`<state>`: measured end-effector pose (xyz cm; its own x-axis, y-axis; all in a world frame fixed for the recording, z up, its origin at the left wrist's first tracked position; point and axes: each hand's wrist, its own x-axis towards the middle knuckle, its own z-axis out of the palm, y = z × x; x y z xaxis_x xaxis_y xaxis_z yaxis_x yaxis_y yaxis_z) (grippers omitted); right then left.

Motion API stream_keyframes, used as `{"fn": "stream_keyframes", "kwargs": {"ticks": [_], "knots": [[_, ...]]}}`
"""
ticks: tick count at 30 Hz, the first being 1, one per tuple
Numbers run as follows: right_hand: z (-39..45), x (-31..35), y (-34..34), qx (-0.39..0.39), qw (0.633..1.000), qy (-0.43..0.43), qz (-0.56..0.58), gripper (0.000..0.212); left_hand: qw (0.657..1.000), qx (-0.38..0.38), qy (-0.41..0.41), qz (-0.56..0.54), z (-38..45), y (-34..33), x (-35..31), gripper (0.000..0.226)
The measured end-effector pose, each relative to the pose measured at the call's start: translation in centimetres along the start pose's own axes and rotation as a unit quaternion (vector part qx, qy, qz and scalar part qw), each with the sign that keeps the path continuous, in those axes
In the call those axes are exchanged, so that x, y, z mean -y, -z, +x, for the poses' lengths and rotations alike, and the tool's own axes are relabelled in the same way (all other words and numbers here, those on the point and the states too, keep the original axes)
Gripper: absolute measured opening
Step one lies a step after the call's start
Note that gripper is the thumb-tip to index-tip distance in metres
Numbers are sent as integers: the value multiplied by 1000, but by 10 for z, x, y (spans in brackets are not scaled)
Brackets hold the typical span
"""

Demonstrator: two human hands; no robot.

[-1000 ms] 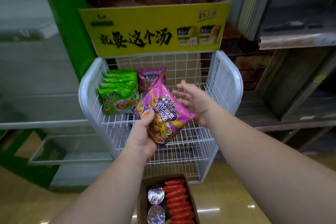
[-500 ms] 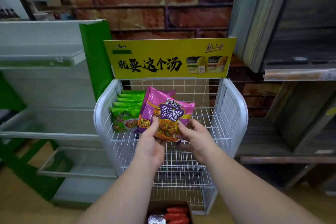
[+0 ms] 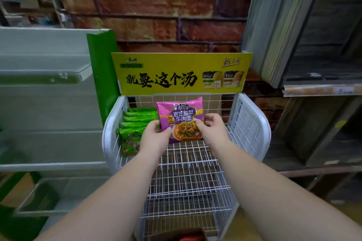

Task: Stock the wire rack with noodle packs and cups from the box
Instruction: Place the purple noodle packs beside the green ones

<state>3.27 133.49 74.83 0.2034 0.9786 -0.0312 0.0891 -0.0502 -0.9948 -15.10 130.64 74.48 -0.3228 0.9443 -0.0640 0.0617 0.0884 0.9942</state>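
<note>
1. While both hands hold it, a purple noodle pack (image 3: 181, 118) stands upright over the top shelf of the white wire rack (image 3: 249, 123), its printed face toward the person.
2. A second ago the pack hung tilted above the shelf in the left hand alone; now it is squared up and further back.
3. The left hand (image 3: 154, 137) has its grip closed on the pack's lower left edge; the right hand (image 3: 212, 130) pinches the lower right edge.
4. Just left of the pack, a row of green noodle packs (image 3: 137, 123) stands front to back on the same shelf.
5. Placement looks nearly finished; letting go is likely next.
6. The box (image 3: 176, 236) now shows only at the bottom edge, with red packs (image 3: 189, 238) inside.
7. A yellow sign (image 3: 181, 73) tops the rack.
</note>
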Motion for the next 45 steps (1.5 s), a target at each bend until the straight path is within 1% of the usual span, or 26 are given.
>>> {"fn": "stream_keyframes", "kwargs": {"ticks": [4,6,8,12,17,21,24,27,30,33,35,36,40,42,45], "knots": [[13,-11,-9,-71,991,16,-115,30,994,23,2,104,13,-11,8,13],[19,-17,-12,-100,984,10,-147,22,985,13,5,170,19,-17,14,16],[27,-26,-16,-122,978,4,-169,16,974,22,22,224,23,-23,20,19],[47,-46,-32,-135,975,-21,-174,13,980,45,48,187,43,-36,34,27],[75,-75,-55,-113,979,-65,-158,14,981,50,90,165,75,-45,53,46],[102,-98,-72,-88,982,-98,-139,15,980,41,113,159,104,-54,69,53],[121,-109,-84,-86,985,-93,-119,18,982,36,110,147,121,-66,78,63],[142,-120,-91,-68,990,-85,-89,23,986,24,112,125,139,-78,83,73],[159,-123,-97,-48,992,-96,-72,28,987,14,124,99,155,-86,89,81],[169,-122,-102,-25,992,-106,-64,29,989,1,119,90,169,-91,96,92],[172,-121,-106,-2,992,-108,-66,19,988,-3,124,92,175,-94,100,95],[173,-121,-109,8,992,-109,-66,19,988,-3,126,94,178,-95,104,96],[182,-119,-122,21,986,-99,-131,37,987,-9,123,106,188,-102,118,97],[188,-120,-125,23,983,-101,-154,38,986,-8,120,119,190,-104,122,94],[192,-122,-125,22,979,-106,-175,35,984,-11,114,133,192,-106,127,95]]}}
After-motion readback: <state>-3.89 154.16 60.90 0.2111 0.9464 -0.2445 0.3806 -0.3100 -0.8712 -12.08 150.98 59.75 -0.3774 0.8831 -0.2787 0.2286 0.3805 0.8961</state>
